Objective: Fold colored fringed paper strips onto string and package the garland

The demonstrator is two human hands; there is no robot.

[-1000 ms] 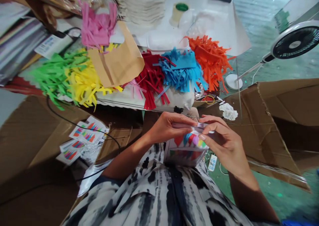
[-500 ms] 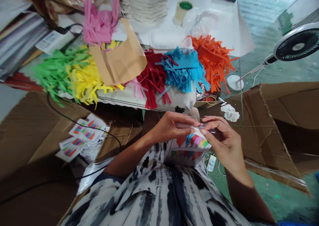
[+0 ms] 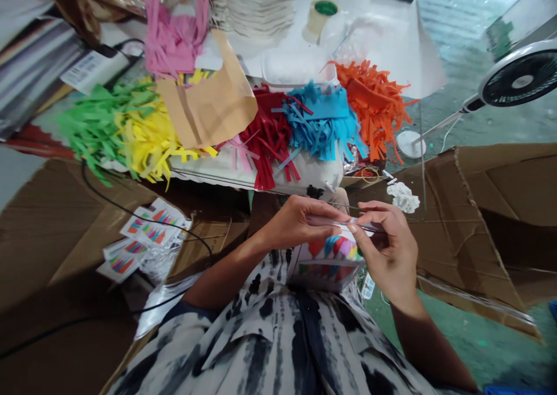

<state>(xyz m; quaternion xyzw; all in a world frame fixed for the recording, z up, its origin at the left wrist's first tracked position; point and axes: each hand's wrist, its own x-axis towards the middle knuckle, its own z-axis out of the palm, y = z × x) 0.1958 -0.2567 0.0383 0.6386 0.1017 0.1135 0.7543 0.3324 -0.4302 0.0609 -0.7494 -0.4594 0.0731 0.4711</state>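
Observation:
Close to my body I hold a clear plastic packet (image 3: 324, 270) with a printed card inside, which shows colourful tassels. My left hand (image 3: 300, 222) pinches its top edge from the left, thumb below and fingers above. From the right, my right hand (image 3: 387, 247) grips the same edge between thumb and fingertips, close to the left fingertips. The packet hangs down in front of the patterned shirt (image 3: 278, 337). Beyond my hands, fringed paper tassels lie along the table edge: green (image 3: 104, 116), yellow (image 3: 148, 134), dark red (image 3: 267, 134), blue (image 3: 322, 122) and orange (image 3: 369, 105).
A tan paper piece (image 3: 213, 108) overlaps the yellow tassels, below pink ones (image 3: 174, 35). A tape roll (image 3: 322, 18) and stacked white bundles (image 3: 252, 6) stand behind. Similar packets (image 3: 152, 224) lie in a cardboard box at left, crossed by a black cable (image 3: 143, 216). A fan (image 3: 520, 76) stands right.
My right hand has shifted slightly left along the packet's top edge, its thumb nearer the left fingertips. My left hand stays in place.

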